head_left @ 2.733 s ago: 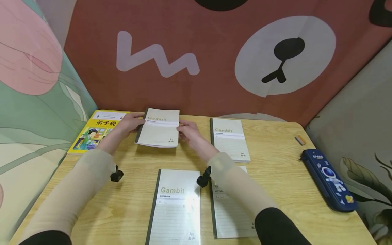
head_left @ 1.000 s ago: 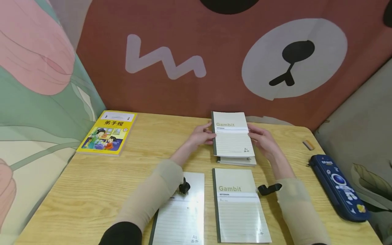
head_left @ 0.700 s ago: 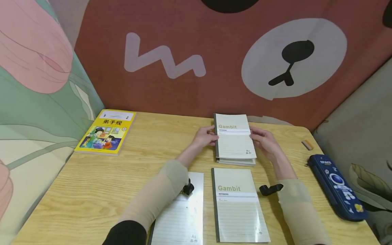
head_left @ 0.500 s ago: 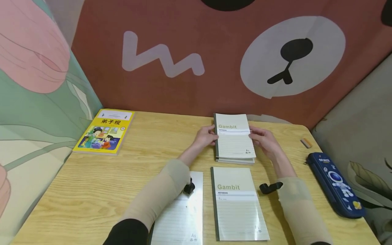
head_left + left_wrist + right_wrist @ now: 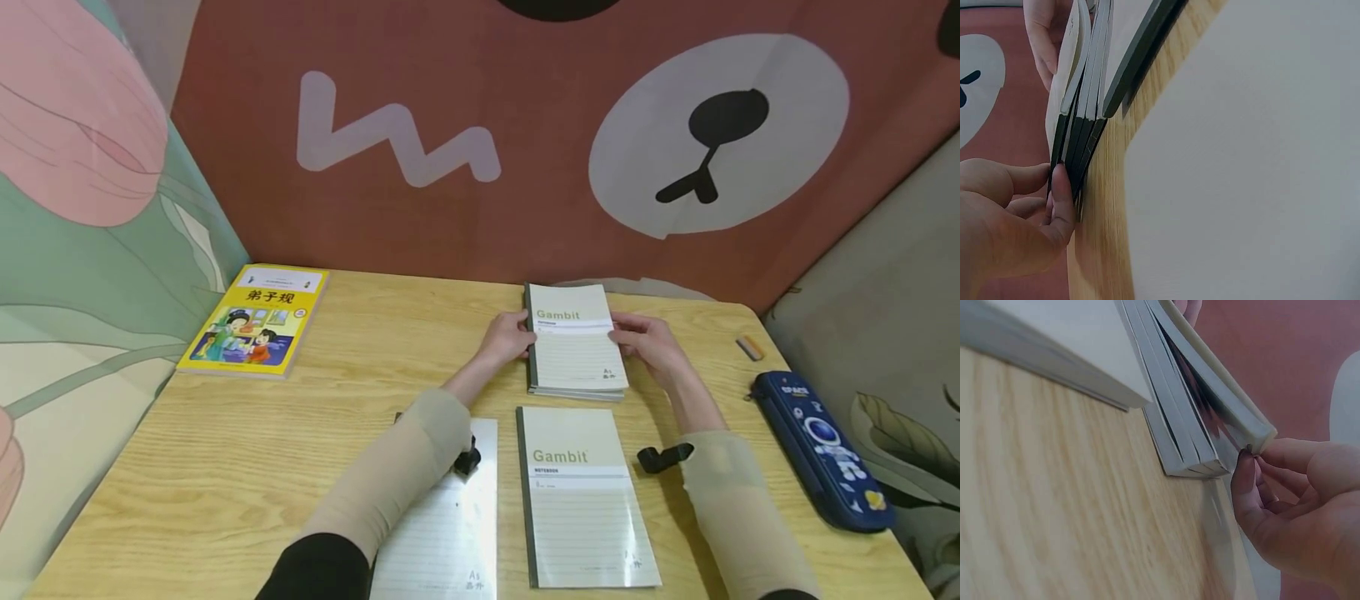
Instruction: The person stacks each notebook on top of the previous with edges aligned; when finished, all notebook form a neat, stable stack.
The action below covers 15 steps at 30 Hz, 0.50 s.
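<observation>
A white Gambit notebook with a dark spine lies at the back of the table, over more notebooks whose edges show beneath it. My left hand pinches its spine side between thumb and fingers, and my right hand pinches the opposite edge. In the right wrist view, the held notebook tilts up from the stacked notebooks, leaving a wedge-shaped gap. The left wrist view shows the dark spines close together beside my left thumb.
Nearer me lie two more Gambit notebooks, one on the right and a glossy one partly under my left forearm. A yellow picture book lies back left. On the right are a blue pencil case and a small eraser.
Both hands have carried the notebook rightward from beside the yellow book to above the other notebooks. Over the last second it has come down, closer in line with those beneath.
</observation>
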{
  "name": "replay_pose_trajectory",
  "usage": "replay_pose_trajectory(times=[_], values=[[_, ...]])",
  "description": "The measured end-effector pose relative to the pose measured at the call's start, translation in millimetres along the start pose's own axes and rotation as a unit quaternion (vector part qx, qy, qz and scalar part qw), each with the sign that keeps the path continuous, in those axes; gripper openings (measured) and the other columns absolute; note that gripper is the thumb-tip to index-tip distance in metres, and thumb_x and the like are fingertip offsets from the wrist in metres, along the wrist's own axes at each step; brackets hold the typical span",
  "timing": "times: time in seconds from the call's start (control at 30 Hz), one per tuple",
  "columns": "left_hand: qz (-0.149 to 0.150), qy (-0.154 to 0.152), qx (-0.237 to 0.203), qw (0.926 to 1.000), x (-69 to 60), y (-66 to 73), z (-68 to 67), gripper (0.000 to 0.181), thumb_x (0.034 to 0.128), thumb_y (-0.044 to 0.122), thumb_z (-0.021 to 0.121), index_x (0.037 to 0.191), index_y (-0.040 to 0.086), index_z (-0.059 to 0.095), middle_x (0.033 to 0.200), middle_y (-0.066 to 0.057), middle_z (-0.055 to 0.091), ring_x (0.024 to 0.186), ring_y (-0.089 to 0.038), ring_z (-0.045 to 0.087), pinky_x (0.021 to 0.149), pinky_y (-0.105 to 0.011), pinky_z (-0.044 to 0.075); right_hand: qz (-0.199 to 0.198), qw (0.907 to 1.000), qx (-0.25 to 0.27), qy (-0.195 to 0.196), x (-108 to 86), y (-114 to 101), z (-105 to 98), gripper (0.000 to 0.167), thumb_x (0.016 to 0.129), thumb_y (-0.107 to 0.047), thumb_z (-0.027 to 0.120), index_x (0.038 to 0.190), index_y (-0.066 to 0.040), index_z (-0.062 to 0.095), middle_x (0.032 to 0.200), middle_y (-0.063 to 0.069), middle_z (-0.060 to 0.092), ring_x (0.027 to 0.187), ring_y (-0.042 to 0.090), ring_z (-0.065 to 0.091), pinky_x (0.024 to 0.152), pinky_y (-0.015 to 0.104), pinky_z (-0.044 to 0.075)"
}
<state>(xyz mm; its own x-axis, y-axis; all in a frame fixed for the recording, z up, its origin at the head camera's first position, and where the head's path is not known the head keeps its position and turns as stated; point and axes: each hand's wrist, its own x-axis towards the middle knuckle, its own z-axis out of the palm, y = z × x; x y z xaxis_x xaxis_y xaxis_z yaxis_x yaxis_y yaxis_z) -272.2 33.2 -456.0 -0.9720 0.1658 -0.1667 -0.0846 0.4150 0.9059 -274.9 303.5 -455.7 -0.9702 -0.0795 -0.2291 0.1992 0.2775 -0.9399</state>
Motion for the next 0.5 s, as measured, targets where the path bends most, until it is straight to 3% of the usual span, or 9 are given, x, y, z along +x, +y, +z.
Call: replay_pose_trajectory(times=[0.23,0.5], values=[[0.009,-0.006,0.018,0.9998,-0.1,-0.3,0.3,0.060,0.0972,0.003,0.063,0.154,0.000,0.043,0.088,-0.004,0.054,0.056,-0.014,0.058,0.054,-0.017,0.051,0.003,0.9990,-0.044,0.003,-0.1,3.2,-0.3,0.060,0.101,-0.016,0.065,0.155,-0.001,0.043,0.106,-0.011,0.063,0.077,-0.001,0.057,0.070,0.017,0.052],[-0.002,-0.013,0.015,0.9998,0.2,-1.8,1.3,0.060,0.0993,0.004,0.061,0.156,0.001,0.041,0.091,-0.004,0.051,0.060,-0.014,0.059,0.070,-0.030,0.063,0.003,0.9970,-0.076,0.008,-0.4,2.6,2.6,0.057,0.102,-0.016,0.065,0.154,-0.001,0.045,0.105,-0.007,0.062,0.073,0.003,0.054,0.069,0.020,0.050]])
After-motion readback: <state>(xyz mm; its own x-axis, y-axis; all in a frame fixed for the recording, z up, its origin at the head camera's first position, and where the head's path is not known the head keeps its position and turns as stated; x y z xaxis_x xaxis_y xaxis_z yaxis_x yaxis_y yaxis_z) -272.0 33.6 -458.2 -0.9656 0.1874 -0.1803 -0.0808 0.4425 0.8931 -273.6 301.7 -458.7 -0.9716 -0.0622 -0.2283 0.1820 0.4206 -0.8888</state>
